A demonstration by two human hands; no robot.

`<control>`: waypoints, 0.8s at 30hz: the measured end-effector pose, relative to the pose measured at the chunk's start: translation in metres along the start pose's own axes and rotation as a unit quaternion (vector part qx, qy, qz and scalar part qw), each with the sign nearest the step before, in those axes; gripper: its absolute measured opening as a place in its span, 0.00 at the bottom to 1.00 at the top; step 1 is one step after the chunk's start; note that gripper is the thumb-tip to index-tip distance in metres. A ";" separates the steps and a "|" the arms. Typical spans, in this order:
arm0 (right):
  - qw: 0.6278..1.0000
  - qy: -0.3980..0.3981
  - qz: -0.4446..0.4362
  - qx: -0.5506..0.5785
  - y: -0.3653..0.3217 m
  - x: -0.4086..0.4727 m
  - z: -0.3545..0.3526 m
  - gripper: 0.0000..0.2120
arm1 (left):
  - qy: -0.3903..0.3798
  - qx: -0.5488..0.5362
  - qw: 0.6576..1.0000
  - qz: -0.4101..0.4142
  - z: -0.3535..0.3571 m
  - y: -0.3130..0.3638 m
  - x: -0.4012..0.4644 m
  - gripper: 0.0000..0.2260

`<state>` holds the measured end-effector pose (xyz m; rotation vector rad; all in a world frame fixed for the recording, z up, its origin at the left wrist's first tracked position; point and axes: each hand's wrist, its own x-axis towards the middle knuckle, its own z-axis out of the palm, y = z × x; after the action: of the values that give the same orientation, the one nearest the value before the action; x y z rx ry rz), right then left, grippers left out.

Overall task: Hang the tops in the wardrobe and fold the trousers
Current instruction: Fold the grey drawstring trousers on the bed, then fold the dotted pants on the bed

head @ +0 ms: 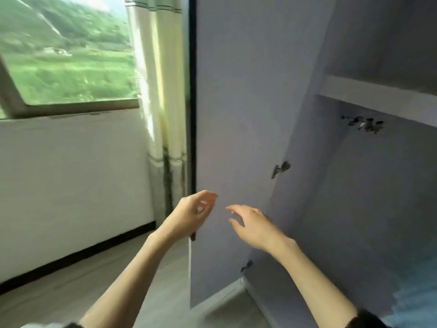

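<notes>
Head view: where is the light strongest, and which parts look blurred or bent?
In the head view, daylight is strongest at the window and washes out the curtain; the wardrobe door and the wardrobe shelf lie in dull shade. The whole frame is softly blurred, also the left hand and the right hand. The wide lens tilts the door's edges.

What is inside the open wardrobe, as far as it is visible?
Inside the wardrobe a shelf runs across the upper part, with a dark metal fitting below it. No hanging clothes show. Something blurry blue lies at the bottom right; what it is cannot be told. The open door hides nothing inside.
</notes>
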<state>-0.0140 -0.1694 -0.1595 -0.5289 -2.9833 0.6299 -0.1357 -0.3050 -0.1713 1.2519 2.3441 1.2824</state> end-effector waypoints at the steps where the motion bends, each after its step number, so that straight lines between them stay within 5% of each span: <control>1: 0.998 -0.030 -0.047 0.012 -0.045 0.021 0.028 0.19 | 0.036 0.003 0.998 -0.044 -0.042 -0.031 -0.029 0.10; 9: 0.962 -0.127 -0.232 0.065 -0.304 0.095 0.152 0.18 | 0.222 0.059 0.946 -0.231 -0.244 -0.169 -0.195 0.10; 13: 0.938 -0.151 -0.304 0.064 -0.379 0.118 0.191 0.18 | 0.287 0.064 0.912 -0.286 -0.286 -0.207 -0.243 0.11; 17: 0.903 -0.200 -0.374 0.071 -0.458 0.155 0.241 0.17 | 0.414 0.068 0.833 -0.361 -0.332 -0.260 -0.290 0.13; 24: 0.836 -0.275 -0.471 0.058 -0.562 0.248 0.311 0.16 | 0.520 0.063 0.727 -0.443 -0.396 -0.358 -0.298 0.13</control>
<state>-0.4632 -0.6874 -0.2256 1.2729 -3.0443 0.9051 -0.3641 -0.8640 -0.2685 -0.9324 2.9825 1.5701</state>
